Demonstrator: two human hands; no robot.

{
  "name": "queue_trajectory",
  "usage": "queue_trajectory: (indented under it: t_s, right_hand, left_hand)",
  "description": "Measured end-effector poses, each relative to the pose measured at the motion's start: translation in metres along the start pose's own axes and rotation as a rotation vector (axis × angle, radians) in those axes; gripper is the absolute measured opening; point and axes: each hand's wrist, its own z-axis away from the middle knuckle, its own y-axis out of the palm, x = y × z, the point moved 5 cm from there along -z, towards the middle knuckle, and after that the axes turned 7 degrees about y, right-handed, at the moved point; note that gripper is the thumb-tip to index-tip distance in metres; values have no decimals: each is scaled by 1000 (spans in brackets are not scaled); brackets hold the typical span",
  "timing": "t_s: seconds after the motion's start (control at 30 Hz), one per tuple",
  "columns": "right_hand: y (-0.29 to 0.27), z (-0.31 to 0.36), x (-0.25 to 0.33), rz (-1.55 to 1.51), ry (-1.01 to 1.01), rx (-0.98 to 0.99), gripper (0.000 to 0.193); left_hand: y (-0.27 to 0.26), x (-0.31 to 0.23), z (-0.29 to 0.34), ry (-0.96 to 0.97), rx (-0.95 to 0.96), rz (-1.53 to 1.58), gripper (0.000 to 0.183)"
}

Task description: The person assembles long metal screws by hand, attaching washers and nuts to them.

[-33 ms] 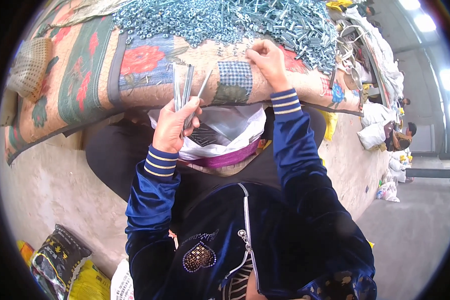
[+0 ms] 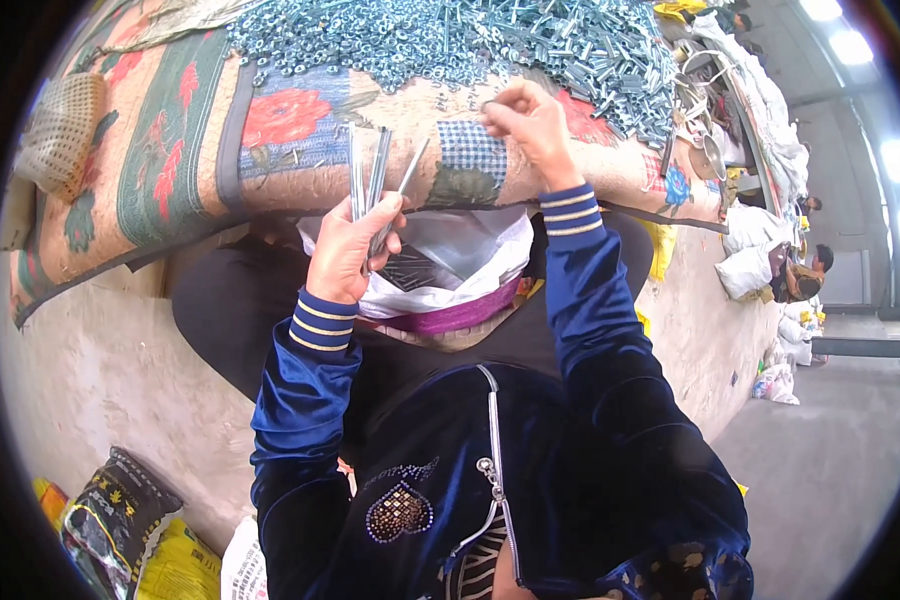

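Note:
My left hand [image 2: 350,245] is closed around a bundle of thin silvery metal rods [image 2: 378,165]. One of the rods leans out apart from the others, up and to the right. My right hand [image 2: 532,130] is raised over the quilted cloth with thumb and fingers pinched together. Whatever is at its fingertips is too small to make out. Just beyond it spreads a large heap of small metal nuts [image 2: 370,45], with a few loose ones near my fingers. Below my hands, a white-lined bag [image 2: 510,255] between my legs holds more rods.
Patterned quilted cloth [image 2: 170,130] covers the work surface. Short metal tubes [image 2: 610,70] are piled at the far right. A woven hat-like thing [image 2: 65,135] lies at the left edge. Filled sacks [image 2: 745,270] and a seated person [image 2: 810,275] are farther right; yellow bags [image 2: 180,565] sit lower left.
My right hand has shifted slightly left, toward the rods. My left hand and its bundle have barely moved.

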Motion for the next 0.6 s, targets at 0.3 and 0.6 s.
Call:
queue_trajectory:
  t_s: [0.3, 0.6]
  right_hand:
    - [56, 66, 45, -558, 230, 340, 19]
    - [65, 51, 91, 290, -654, -76, 23]
  left_hand:
    - [5, -6, 6, -15, 1, -54, 18]
    - [-2, -10, 2, 47, -74, 43, 17]
